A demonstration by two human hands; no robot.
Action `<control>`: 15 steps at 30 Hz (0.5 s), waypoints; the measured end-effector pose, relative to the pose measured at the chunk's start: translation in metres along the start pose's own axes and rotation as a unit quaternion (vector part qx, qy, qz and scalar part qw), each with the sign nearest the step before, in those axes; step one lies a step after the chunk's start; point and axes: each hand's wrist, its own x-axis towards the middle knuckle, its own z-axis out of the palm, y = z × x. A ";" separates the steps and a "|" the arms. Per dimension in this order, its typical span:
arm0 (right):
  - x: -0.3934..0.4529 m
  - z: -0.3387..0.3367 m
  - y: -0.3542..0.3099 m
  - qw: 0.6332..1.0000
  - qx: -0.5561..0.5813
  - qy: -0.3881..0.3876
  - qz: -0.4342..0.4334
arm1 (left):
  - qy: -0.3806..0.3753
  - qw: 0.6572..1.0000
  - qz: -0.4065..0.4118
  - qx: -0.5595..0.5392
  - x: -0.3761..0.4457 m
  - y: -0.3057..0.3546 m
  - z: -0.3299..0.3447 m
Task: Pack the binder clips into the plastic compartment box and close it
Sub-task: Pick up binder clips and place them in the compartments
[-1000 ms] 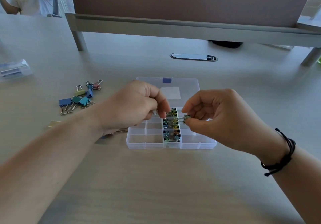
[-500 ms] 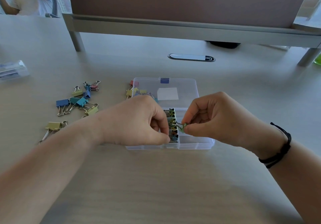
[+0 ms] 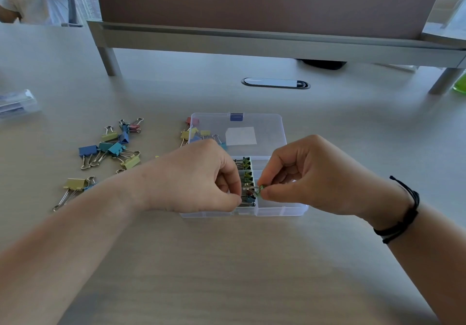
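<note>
A clear plastic compartment box [image 3: 280, 210] lies open on the table, its lid [image 3: 267, 125] folded back flat. Its middle column holds several small binder clips [image 3: 245, 171]. My right hand [image 3: 310, 176] pinches a small green binder clip [image 3: 259, 190] over the front middle compartment. My left hand [image 3: 196, 178] covers the box's left compartments with fingers curled, its fingertips at the same clip's wire handles. Larger loose binder clips [image 3: 108, 148] lie scattered on the table to the left, and a few more binder clips [image 3: 194, 133] sit by the lid's left edge.
A clear plastic case [image 3: 15, 105] sits at the far left edge. A desk divider on metal legs [image 3: 277, 42] runs across the back, with a cable grommet [image 3: 276, 82] in front of it. A person sits behind at the upper left.
Both hands moved down toward the front of the box with the green clip. The left hand shifted nearer, uncovering the clips by the lid.
</note>
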 end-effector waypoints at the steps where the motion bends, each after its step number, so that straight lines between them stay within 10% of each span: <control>1: 0.000 0.000 0.000 1.000 0.003 0.000 -0.004 | -0.001 1.000 -0.001 0.003 0.000 0.000 0.000; 15: -0.002 0.011 0.003 0.991 -0.098 -0.007 -0.090 | -0.002 0.999 -0.019 -0.027 0.001 -0.001 -0.002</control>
